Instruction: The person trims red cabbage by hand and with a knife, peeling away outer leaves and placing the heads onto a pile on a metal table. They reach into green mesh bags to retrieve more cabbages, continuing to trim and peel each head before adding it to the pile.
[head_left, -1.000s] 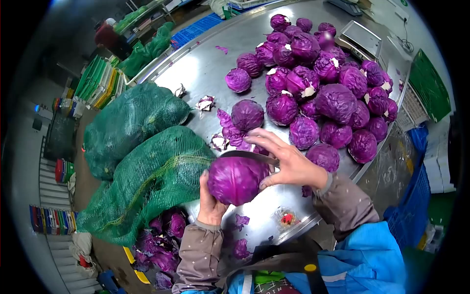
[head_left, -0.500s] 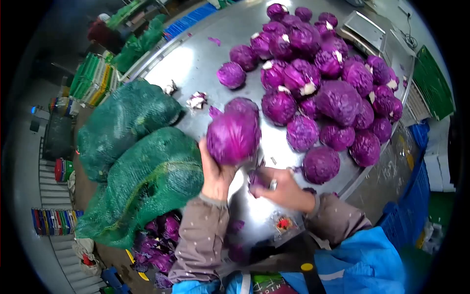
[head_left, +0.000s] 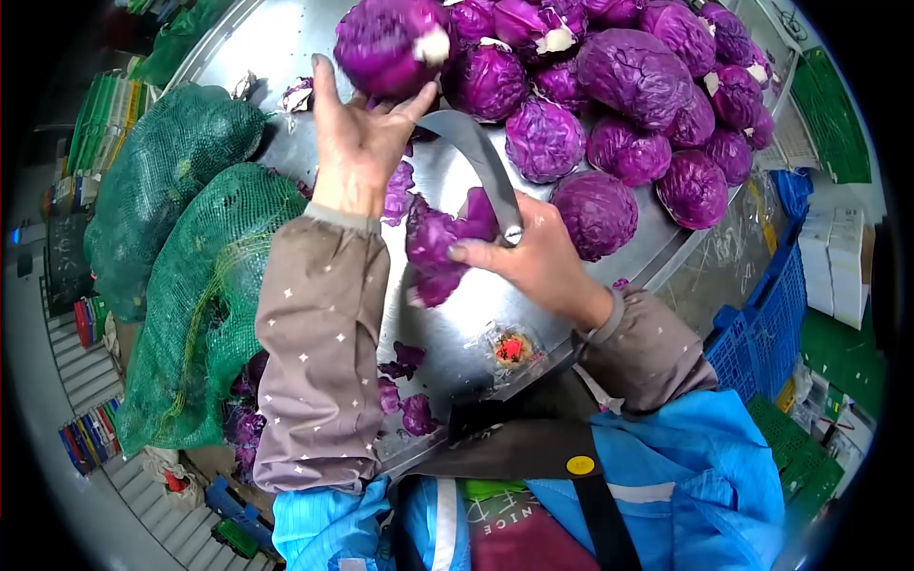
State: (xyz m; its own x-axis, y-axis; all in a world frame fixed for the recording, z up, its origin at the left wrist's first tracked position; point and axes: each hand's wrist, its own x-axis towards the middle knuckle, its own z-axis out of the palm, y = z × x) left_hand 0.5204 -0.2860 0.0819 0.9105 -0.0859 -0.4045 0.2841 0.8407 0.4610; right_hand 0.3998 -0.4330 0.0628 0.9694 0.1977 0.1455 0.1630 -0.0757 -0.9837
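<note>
My left hand (head_left: 362, 143) is open, palm up with fingers spread. Just beyond its fingertips is a slightly blurred red cabbage (head_left: 386, 48) with a pale cut stem; whether they touch is hard to tell. The fingers of my right hand (head_left: 547, 257) are closed on a knife (head_left: 476, 157), whose wide grey blade curves up and left. Loose purple leaves (head_left: 433, 247) are by my right thumb, over the metal table (head_left: 476, 328). More red cabbages (head_left: 633, 76) are piled beyond my right hand.
Two green net sacks (head_left: 171, 181) (head_left: 214, 276) lie left of my left arm. Leaf scraps (head_left: 417, 414) and a small red item in clear plastic (head_left: 512, 350) are near the table's front edge. Blue crates (head_left: 757, 328) stand at the right.
The cabbage has left my left palm and moved up toward the pile, and that hand has opened. My right hand and the knife have moved up. The view has shifted, with more leaves visible.
</note>
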